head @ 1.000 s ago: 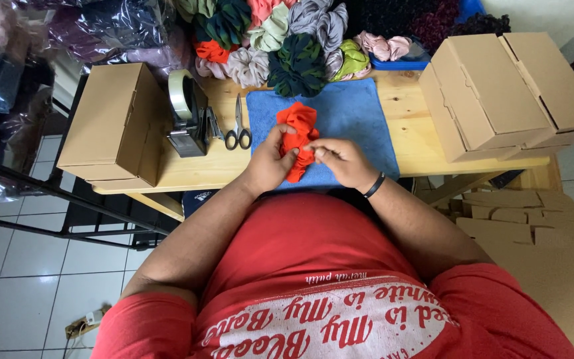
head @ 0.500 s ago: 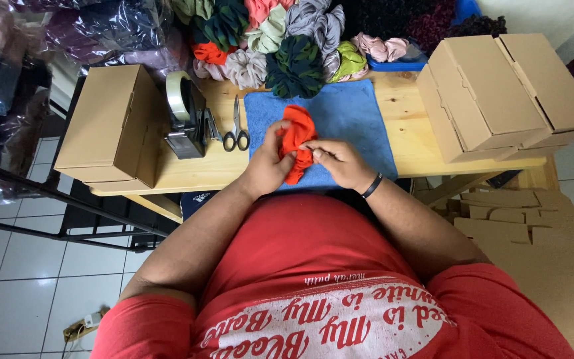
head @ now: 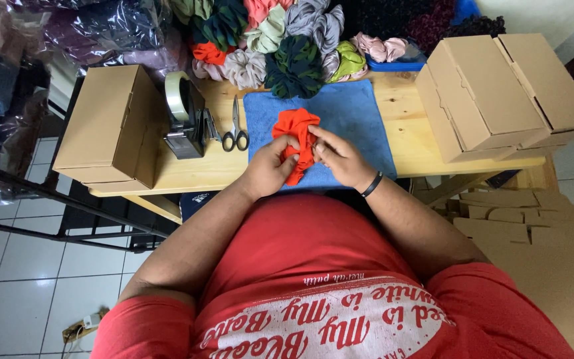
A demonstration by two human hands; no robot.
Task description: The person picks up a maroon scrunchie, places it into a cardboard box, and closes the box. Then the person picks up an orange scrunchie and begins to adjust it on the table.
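Both my hands hold a bright orange-red fabric scrunchie (head: 296, 130) over a blue cloth mat (head: 353, 113) on a wooden table (head: 406, 106). My left hand (head: 270, 166) grips the scrunchie's lower left side with its fingers curled into the fabric. My right hand (head: 340, 156), with a black band on its wrist, pinches the scrunchie's right side. The top of the scrunchie fans out above my fingers.
A pile of several coloured scrunchies (head: 287, 40) lies at the table's far edge. Scissors (head: 235, 129) and a tape dispenser (head: 184, 116) sit left of the mat. A closed cardboard box (head: 104, 126) stands at the left; stacked boxes (head: 499, 90) at the right. Flat cardboard (head: 533, 226) lies below right.
The scrunchie has been shifted slightly in my hands and its top now spreads wider. Both hands stay close together on it.
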